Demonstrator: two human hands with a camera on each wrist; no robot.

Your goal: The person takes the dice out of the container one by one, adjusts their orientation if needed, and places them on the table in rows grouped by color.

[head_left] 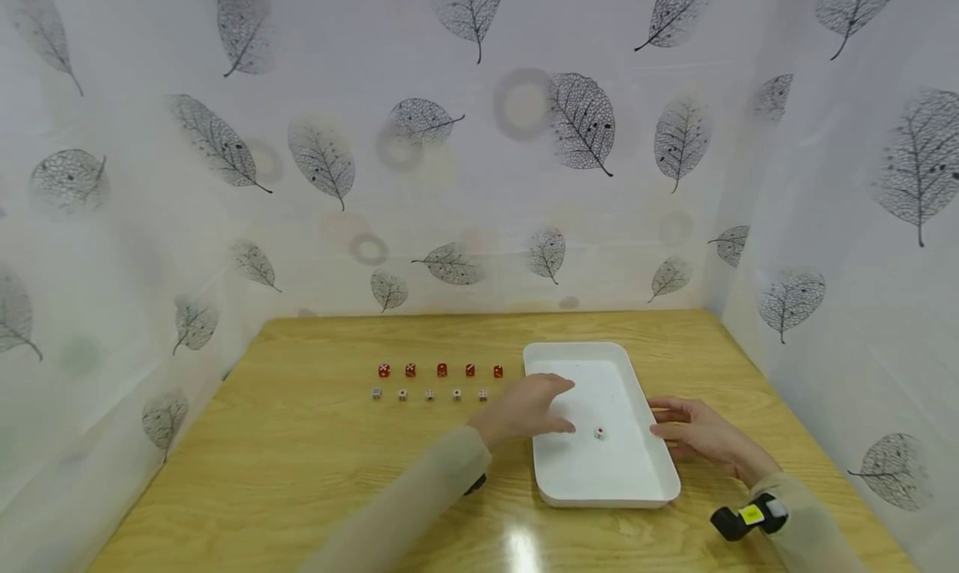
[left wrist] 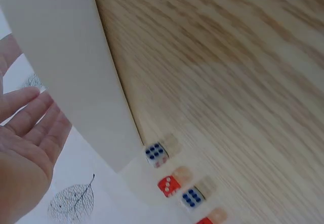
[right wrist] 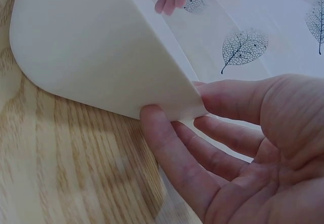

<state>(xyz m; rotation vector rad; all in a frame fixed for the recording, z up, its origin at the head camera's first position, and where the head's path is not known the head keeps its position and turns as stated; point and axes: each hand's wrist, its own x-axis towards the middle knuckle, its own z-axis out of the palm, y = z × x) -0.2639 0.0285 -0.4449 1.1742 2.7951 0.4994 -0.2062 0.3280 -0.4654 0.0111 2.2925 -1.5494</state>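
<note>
A white rectangular tray [head_left: 592,494] lies on the table with one white die [head_left: 599,433] inside, a red pip on its top. My left hand [head_left: 528,408] reaches over the tray's left rim, thumb and fingers spread apart and nothing between them. In the left wrist view, that hand [left wrist: 28,143] shows beyond the tray wall [left wrist: 71,72]. At the opposite long side, my right hand [head_left: 704,433] holds the tray's edge. The right wrist view has its fingers [right wrist: 169,145] against the outer wall and the thumb at the rim.
Left of the tray, a row of several red dice [head_left: 442,371] lies behind a row of several white dice [head_left: 430,396]. The wooden table [head_left: 300,473] is enclosed by leaf-printed white sheeting [head_left: 479,181] at the back and sides.
</note>
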